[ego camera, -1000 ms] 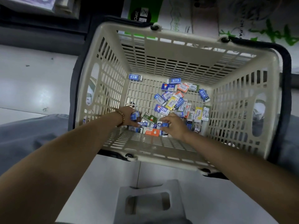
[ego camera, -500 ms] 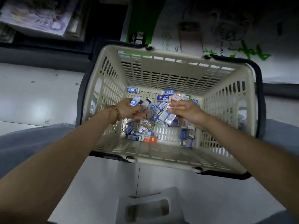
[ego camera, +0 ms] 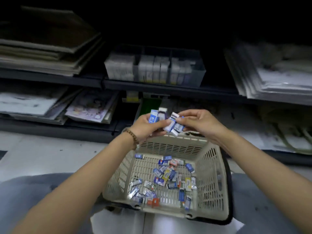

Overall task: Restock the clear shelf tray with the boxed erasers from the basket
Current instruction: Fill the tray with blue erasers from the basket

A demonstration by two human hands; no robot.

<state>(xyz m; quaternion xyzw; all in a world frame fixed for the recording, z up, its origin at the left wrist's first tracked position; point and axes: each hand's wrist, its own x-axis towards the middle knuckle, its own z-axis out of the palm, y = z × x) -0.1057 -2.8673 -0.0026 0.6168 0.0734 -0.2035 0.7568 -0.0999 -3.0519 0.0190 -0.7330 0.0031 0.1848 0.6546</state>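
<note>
Risen from the basket (ego camera: 211,174) below them, the left hand (ego camera: 146,125) and right hand (ego camera: 200,122) are each clutching boxed erasers (ego camera: 172,125), held close together; the clear shelf tray (ego camera: 155,68) above and beyond them is likely receiving these next.

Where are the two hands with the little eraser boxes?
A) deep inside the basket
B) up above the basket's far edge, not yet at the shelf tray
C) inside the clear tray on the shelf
B: the left hand and right hand both grip boxed erasers above the far rim of the basket, short of the clear tray.
</note>
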